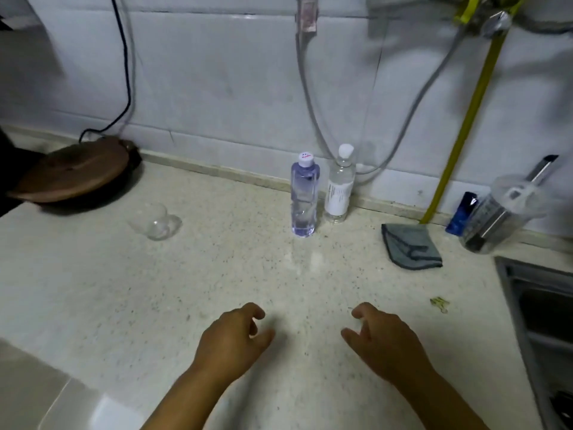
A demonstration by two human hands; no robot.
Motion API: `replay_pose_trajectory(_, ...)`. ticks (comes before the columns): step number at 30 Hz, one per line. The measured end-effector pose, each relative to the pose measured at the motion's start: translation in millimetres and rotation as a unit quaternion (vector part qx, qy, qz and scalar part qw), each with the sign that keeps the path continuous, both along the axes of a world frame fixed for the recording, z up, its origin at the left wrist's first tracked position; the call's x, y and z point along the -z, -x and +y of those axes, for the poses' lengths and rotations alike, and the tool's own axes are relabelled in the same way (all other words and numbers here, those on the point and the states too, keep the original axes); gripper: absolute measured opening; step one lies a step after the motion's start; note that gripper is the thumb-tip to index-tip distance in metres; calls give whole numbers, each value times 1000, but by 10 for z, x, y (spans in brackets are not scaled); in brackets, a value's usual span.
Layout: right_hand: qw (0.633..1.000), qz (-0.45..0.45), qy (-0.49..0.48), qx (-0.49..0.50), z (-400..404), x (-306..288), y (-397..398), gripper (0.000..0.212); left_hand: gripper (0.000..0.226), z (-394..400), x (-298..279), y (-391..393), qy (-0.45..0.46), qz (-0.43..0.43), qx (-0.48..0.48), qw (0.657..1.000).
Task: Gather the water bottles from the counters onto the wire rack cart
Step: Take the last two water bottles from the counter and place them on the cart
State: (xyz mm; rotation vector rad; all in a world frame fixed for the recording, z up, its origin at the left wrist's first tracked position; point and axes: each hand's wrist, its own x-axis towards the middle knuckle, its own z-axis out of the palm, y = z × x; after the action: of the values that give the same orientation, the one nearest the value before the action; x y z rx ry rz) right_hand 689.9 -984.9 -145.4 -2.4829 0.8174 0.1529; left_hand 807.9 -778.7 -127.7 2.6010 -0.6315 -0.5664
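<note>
You have one view only — a wide-angle camera on your head, looking forward and down across the worktop (279, 274) toward the tiled wall (217, 72) behind it. It sits close: your forearms enter from the bottom edge, and the wall's base line bends with the lens. The sink (542, 305) clips the right edge — well right of the worktop's centre. No second view overlaps it.

Clear plastic bottles (304, 198) on glossy speckled stone counter (217, 274).

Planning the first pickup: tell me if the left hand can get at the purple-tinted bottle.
Probably yes: the left hand is empty, and only bare counter lies between it and the purple-tinted bottle.
</note>
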Motion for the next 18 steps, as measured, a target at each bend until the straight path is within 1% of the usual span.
replay_pose_trajectory(4,996,-26,57,59,-300,-89,-719,44,41,-481,-139,-874,8,-30,52,998)
replay_pose_trajectory(9,991,-39,97,89,-610,-254,-1398,48,48,-1048,-179,-1660,-17,-80,94,992)
replay_pose_trajectory(11,990,-37,100,94,-749,-300,-1579,50,54,-1239,-170,-1877,-22,-89,98,991)
replay_pose_trajectory(13,990,-41,96,93,-887,-322,-1707,52,67,-1391,-167,-2036,-22,-81,91,992)
replay_pose_trajectory(15,989,-48,102,99,-1034,-314,-1806,55,81,-1528,-157,-2143,-4,-75,84,994)
replay_pose_trajectory(18,986,-58,110,112,-1221,-276,-1911,60,85,-1718,-124,-2207,67,-59,87,992)
